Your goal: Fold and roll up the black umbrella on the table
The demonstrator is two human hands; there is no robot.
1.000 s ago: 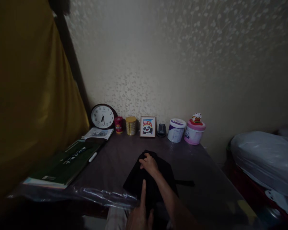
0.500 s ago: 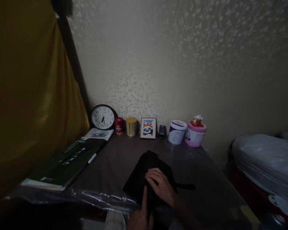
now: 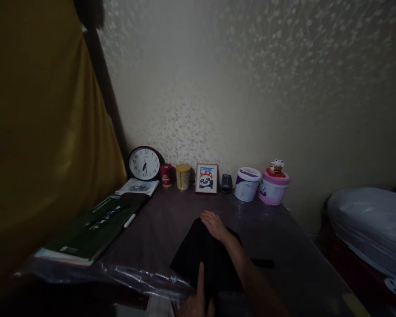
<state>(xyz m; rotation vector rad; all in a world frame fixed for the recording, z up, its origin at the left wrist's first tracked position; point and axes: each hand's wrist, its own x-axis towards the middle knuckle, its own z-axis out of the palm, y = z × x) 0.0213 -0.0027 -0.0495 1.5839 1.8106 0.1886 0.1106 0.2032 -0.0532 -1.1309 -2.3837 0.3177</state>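
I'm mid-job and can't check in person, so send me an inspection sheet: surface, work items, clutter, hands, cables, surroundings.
Surface: dark tabletop; clear plastic sheet, wrinkled along the near edge.
Work items: black fabric piece, lying on the tabletop; dark strip to its right.
Clutter: green book, white pen, clock, red canister, yellow canister, picture frame, white tub, pink tub with figurine on top.
Hands: right hand over the fabric's far part; left hand at the near side, index finger extended; contact unclear.
Cables: nothing seen.
Surroundings: patterned wall behind, yellow curtain left, plastic-covered bundle right.
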